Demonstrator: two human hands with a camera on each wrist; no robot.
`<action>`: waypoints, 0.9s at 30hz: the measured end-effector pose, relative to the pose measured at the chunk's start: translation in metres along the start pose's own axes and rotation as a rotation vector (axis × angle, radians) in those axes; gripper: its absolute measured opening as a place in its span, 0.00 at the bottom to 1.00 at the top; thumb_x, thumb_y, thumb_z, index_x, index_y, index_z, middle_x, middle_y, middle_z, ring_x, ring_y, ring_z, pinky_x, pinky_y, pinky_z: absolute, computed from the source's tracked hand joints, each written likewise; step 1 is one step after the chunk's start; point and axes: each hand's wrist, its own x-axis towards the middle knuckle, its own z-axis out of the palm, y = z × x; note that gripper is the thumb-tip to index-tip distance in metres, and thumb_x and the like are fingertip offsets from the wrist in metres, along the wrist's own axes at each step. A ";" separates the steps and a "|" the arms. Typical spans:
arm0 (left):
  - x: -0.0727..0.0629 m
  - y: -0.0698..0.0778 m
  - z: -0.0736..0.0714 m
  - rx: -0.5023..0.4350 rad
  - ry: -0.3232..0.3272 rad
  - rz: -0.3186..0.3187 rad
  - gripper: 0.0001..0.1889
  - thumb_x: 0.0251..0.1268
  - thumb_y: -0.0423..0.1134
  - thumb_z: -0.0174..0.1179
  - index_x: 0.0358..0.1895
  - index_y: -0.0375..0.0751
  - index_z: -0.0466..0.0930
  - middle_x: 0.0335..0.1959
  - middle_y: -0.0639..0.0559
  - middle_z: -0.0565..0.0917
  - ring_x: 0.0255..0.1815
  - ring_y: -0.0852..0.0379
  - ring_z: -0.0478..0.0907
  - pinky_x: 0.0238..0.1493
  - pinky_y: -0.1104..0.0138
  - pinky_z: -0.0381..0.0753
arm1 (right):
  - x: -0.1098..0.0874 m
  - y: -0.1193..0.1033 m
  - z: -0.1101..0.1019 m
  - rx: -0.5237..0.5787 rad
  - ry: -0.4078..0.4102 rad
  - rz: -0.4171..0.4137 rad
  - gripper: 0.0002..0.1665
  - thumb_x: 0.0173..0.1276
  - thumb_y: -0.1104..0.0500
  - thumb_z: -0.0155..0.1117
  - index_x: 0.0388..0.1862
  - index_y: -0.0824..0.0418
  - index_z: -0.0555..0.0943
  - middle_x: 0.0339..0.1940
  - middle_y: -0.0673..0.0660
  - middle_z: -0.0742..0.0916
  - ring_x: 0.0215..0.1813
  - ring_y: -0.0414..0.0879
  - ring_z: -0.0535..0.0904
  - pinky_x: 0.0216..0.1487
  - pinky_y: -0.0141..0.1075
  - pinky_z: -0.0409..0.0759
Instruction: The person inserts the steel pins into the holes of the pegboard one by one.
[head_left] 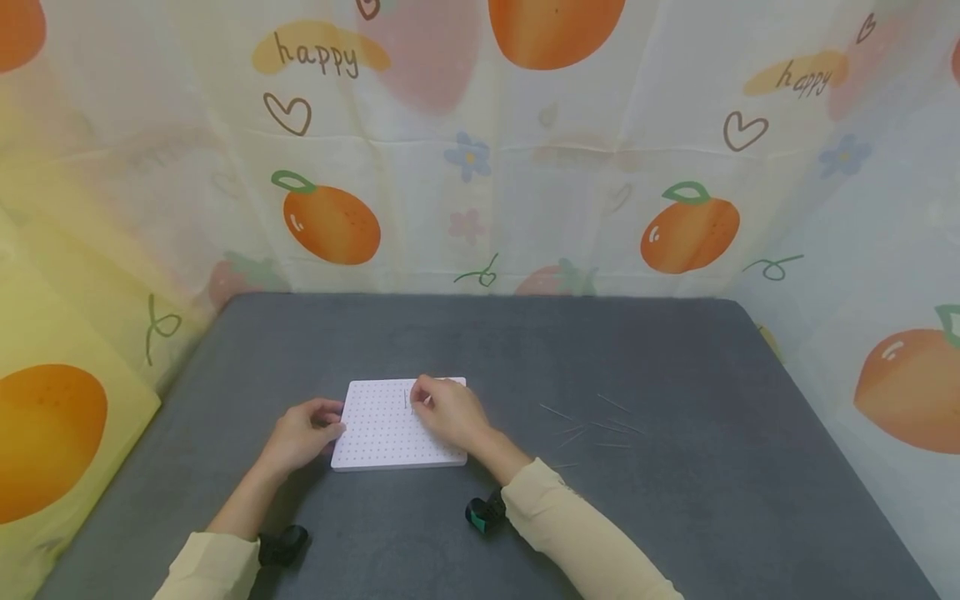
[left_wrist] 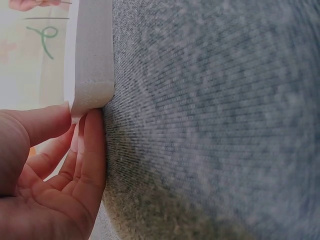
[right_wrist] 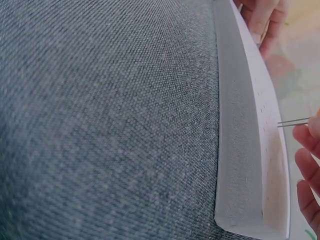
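A white board with rows of small holes lies flat on the table. My left hand holds its left edge; in the left wrist view the thumb is at the top rim and the fingers lie against the side. Over the board's upper right part, my right hand pinches a thin metal needle between thumb and index finger, its tip right at the holed surface. Just left of those fingertips, another needle stands upright in the board.
Several loose thin needles lie scattered on the dark grey table right of the board. A fruit-patterned cloth hangs behind the table and at both sides. Black wrist devices sit below both forearms.
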 end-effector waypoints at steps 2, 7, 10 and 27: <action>-0.001 0.000 0.000 -0.001 0.003 0.005 0.21 0.61 0.35 0.57 0.57 0.33 0.70 0.45 0.38 0.77 0.38 0.49 0.77 0.36 0.61 0.82 | 0.000 0.000 0.000 -0.010 0.000 -0.005 0.03 0.62 0.58 0.58 0.31 0.49 0.77 0.26 0.43 0.82 0.32 0.35 0.77 0.31 0.25 0.72; -0.001 -0.001 0.001 -0.002 0.009 0.019 0.21 0.61 0.35 0.57 0.56 0.33 0.70 0.43 0.38 0.77 0.37 0.51 0.77 0.36 0.61 0.82 | 0.001 -0.002 0.001 -0.029 -0.005 -0.016 0.02 0.62 0.58 0.58 0.31 0.49 0.77 0.26 0.43 0.82 0.31 0.35 0.77 0.30 0.25 0.71; -0.001 -0.001 0.000 -0.001 0.008 0.020 0.21 0.61 0.35 0.58 0.56 0.33 0.70 0.43 0.38 0.78 0.36 0.51 0.77 0.36 0.61 0.82 | 0.001 -0.002 0.001 -0.033 -0.004 -0.018 0.02 0.63 0.58 0.58 0.31 0.50 0.77 0.26 0.44 0.82 0.31 0.35 0.77 0.30 0.25 0.71; 0.002 -0.003 0.001 -0.006 0.002 0.017 0.21 0.61 0.35 0.57 0.57 0.33 0.70 0.43 0.38 0.77 0.35 0.52 0.78 0.36 0.61 0.82 | 0.000 0.002 0.007 -0.025 -0.020 -0.018 0.04 0.62 0.59 0.59 0.35 0.51 0.79 0.31 0.45 0.83 0.34 0.36 0.76 0.36 0.26 0.74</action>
